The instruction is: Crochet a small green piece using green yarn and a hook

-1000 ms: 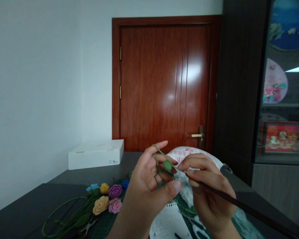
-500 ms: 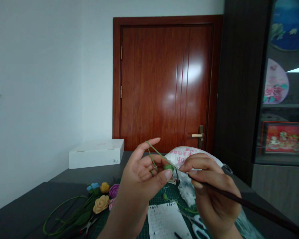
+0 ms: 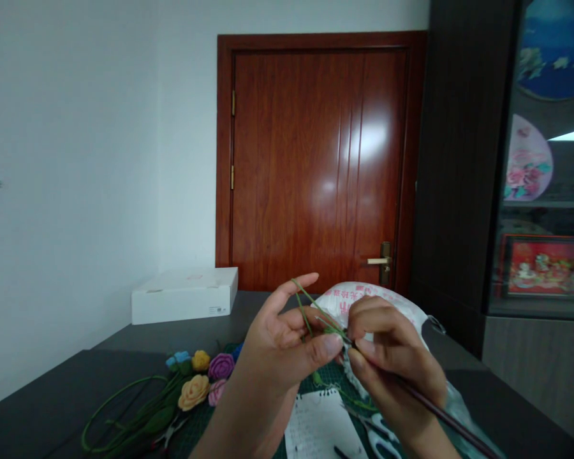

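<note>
My left hand [image 3: 280,350] is raised over the dark table, its forefinger stretched out with green yarn [image 3: 310,299] running over it. Thumb and middle finger pinch a small green crochet piece, which is mostly hidden between the fingers. My right hand [image 3: 392,363] is closed round a long dark crochet hook [image 3: 440,414], whose tip meets the green piece at the left thumb. Both hands touch at the fingertips.
Crocheted roses [image 3: 201,379] with green stems lie at the left on the dark table [image 3: 52,408]. A white box [image 3: 184,295] stands at the back. A notepad [image 3: 318,424], scissors [image 3: 380,440] and a white plastic bag [image 3: 363,296] lie under the hands. A brown door [image 3: 316,159] is behind.
My right hand has moved left and closer to my left hand, pushing the hook tip into the green piece, which now shows less between the fingers.
</note>
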`<action>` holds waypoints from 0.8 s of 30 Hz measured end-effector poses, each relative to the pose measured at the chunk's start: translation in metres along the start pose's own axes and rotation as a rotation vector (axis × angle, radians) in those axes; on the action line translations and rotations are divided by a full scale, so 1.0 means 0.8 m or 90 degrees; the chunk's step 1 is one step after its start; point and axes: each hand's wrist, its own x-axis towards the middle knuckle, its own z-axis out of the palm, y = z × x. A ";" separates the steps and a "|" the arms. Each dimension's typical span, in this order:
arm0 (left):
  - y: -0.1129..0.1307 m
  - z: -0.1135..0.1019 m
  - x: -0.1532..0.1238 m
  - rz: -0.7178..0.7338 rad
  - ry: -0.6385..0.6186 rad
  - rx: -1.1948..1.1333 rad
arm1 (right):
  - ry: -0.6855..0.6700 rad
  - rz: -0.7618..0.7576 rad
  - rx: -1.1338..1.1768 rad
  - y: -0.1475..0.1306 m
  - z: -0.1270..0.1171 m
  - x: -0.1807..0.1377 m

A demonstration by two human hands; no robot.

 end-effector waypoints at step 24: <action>0.014 0.006 -0.009 0.090 0.036 0.043 | 0.052 0.513 0.432 -0.009 0.010 0.016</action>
